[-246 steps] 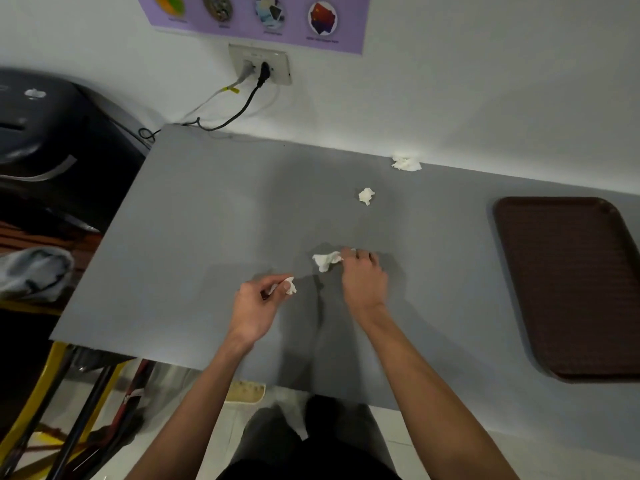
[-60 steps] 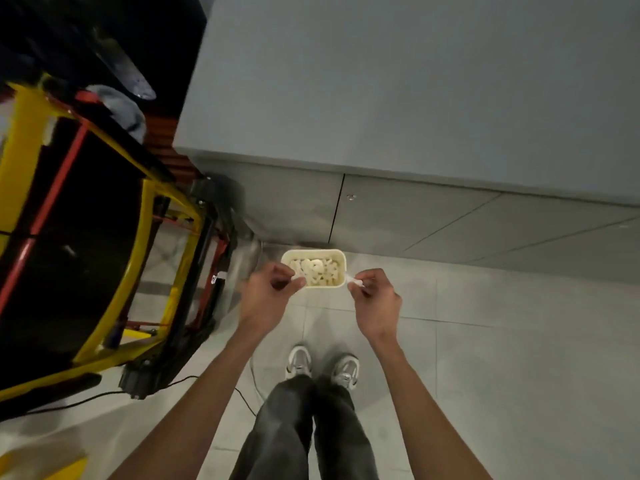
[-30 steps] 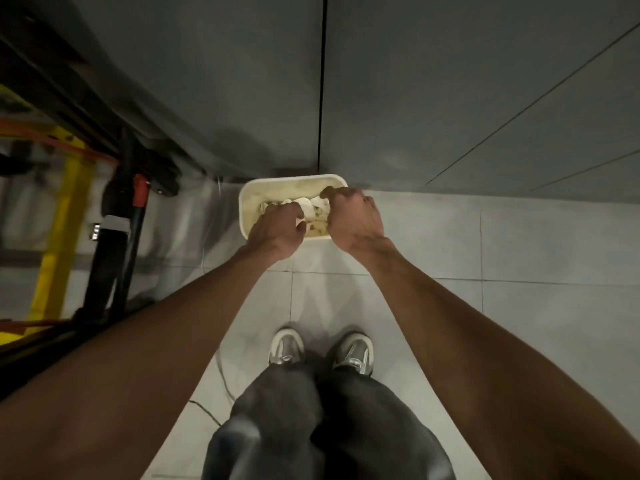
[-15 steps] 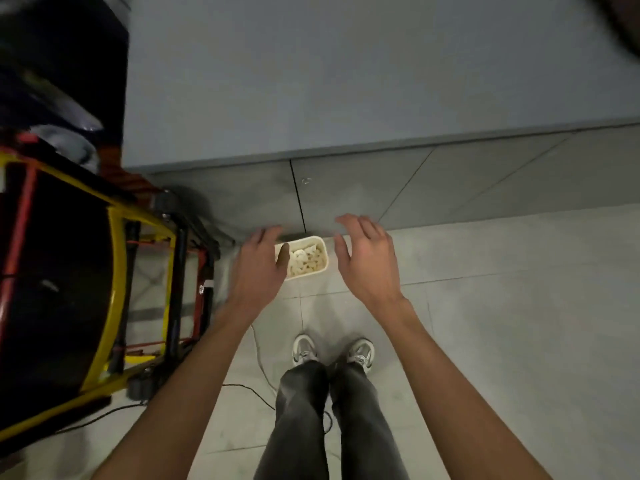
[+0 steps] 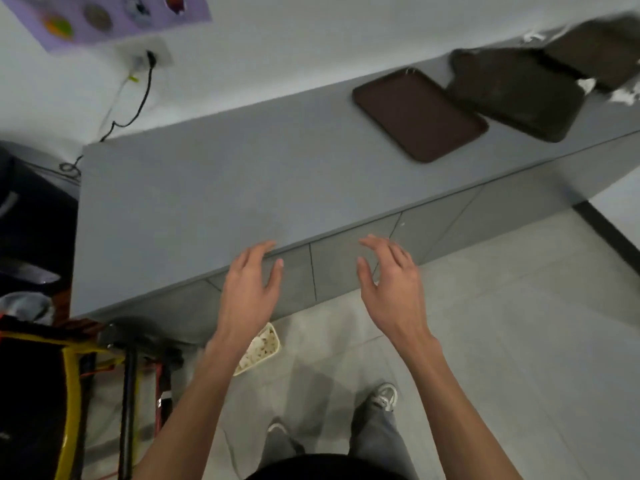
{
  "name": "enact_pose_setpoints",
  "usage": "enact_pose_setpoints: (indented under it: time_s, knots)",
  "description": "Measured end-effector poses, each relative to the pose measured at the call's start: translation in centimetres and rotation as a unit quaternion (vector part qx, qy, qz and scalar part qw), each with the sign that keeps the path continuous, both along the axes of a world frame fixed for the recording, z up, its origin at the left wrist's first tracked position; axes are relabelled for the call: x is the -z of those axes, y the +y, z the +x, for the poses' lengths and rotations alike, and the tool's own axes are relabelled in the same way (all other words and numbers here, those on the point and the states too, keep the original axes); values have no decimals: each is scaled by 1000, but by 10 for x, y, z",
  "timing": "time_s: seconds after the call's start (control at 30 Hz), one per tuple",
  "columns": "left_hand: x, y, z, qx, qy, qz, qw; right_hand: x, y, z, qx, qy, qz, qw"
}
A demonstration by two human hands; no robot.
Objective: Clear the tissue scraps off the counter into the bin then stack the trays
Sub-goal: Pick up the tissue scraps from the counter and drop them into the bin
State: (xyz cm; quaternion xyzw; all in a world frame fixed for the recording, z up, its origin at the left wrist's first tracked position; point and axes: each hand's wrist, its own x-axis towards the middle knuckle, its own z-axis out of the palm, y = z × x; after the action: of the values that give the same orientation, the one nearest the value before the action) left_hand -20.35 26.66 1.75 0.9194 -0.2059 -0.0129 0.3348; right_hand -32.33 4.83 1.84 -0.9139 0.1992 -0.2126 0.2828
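Both hands (image 5: pixel 251 292) (image 5: pixel 391 289) (empty) hover; bin (image 5: pixel 264 348) beneath left wrist.

Both hands hung empty before the grey counter (image 5: pixel 207 188), the left hand (image 5: pixel 247 292) and right hand (image 5: pixel 391 289) with fingers relaxed. Three brown trays lay far right: near tray (image 5: pixel 419 114), middle tray (image 5: pixel 516 93), far tray (image 5: pixel 599 51). The bin (image 5: pixel 263 348) of scraps sat on the floor below.
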Motion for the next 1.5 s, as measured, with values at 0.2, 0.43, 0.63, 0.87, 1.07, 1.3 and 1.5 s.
enact_pose_setpoints:
  time_s: [0.2, 0.43, 0.63, 0.87, 1.07, 1.3, 1.5]
  knots:
    - [-20, -133, 6, 42, -15, -30, 999, -29, -138, -22, 50, -9, 5, 999]
    - [-30, -296, 4, 95, 5, -40, 995, -42, -288, -51, 128, 14, 13, 992]
    - [-27, -443, 26, 175, 9, -39, 984, -36, -414, -53, 203, 11, 24, 979]
    - [4, -621, 80, 259, 15, -20, 965, -26, -552, -25, 285, 42, 42, 957]
    - [5, -770, 112, 333, 24, 5, 943, -28, -660, 2, 330, 61, 46, 941]
    - [-1, -914, 144, 370, 7, 5, 929, -15, -777, 32, 350, 56, 53, 933]
    - [10, -1045, 164, 377, -27, 49, 925, 8, -897, 60, 320, 81, 61, 942]
